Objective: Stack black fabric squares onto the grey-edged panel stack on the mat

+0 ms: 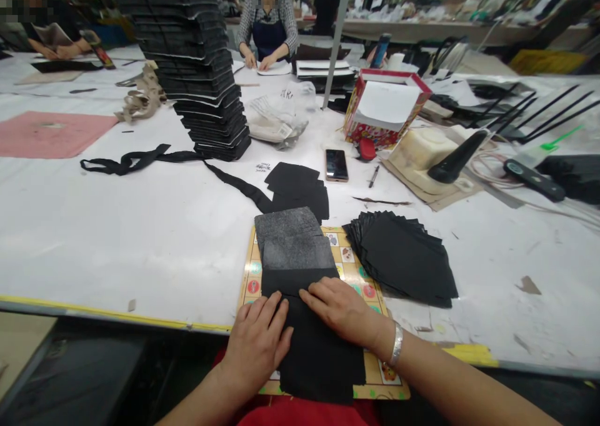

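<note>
Left hand (pixel 257 345) and right hand (pixel 340 310) both flat on a black sheet (pixel 323 357), lower centre of frame. Grip open on both sides, fingers spread a little, palms pressing down, nothing pinched. Silver bangle (pixel 396 343) on right wrist.

Black sheet is matte, soft-looking, roughly rectangular, exact material can't tell. Its top edge overlaps two speckled grey pieces (pixel 290 238), laid stepped one over the other and running up toward the frame centre. All of this sits on a yellow printed board (pixel 377 368) with cartoon tiles, near the front edge of the white desk (pixel 117 238).

Just right of the board, a fanned pile of black cut pieces (pixel 403 260). Above the grey pieces, a smaller black pile (pixel 297 185), touched by a long black strap (pixel 140 160) that runs off toward the left. Tall, slightly leaning stack of dark sheets (pixel 201 76), upper left of centre. Phone (pixel 336 165) and pen (pixel 374 176) lie above the fanned pile. Red patterned box (pixel 384 108) at upper right. Co-worker's hands (pixel 262 57) rest on white paper at top centre, well apart.
</note>
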Available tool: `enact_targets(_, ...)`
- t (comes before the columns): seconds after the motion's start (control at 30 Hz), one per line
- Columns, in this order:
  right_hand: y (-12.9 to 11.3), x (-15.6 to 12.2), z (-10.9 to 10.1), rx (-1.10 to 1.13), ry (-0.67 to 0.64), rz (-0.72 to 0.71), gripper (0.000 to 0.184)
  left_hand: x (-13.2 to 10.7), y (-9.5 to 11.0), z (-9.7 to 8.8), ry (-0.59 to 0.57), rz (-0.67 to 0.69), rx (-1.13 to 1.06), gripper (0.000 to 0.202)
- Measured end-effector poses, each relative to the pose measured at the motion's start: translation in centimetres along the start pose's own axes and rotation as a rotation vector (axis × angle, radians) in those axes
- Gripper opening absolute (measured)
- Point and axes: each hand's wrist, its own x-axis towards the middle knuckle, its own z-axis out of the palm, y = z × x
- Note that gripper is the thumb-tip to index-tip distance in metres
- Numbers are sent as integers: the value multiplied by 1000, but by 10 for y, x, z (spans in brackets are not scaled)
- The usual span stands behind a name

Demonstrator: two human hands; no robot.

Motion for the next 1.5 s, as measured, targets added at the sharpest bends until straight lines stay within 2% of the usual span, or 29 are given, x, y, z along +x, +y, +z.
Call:
enact_targets(0.23,-8,3,-3,-104,-76,-24,28,9,5,2,-20,-22,21,47)
enact_targets(0.37,-8,4,-5,-102,-109,-13,27,9,-9,-1,-55,-56,109,40)
enact_targets(0.47,-9,6,-5,-105,-112,-11,27,7,-20,-4,19,-98,166,36)
enact_targets(0.53,-9,8,-4,-99,-106,-9,26,8,-18,-2,96,-37,120,36)
enact_targets(0.6,-9,8,-4,-88,-98,6,25,12,-8,4,123,75,38,34)
enact_targets(0.67,-5,2,-4,-69,-86,24,25,15,3,10,99,159,4,31)
enact_targets(0.77,3,-19,-7,-40,-59,39,26,19,11,15,75,209,36,27)
enact_targets(0.97,15,-65,-14,-19,24,63,28,28,11,4,25,278,132,28)
enact_targets(1.23,13,-65,-19,-41,18,33,27,36,20,-2,-176,301,220,38)
enact_targets(1.5,8,-67,-23,-112,-80,2,29,39,25,-5,-270,351,292,51)
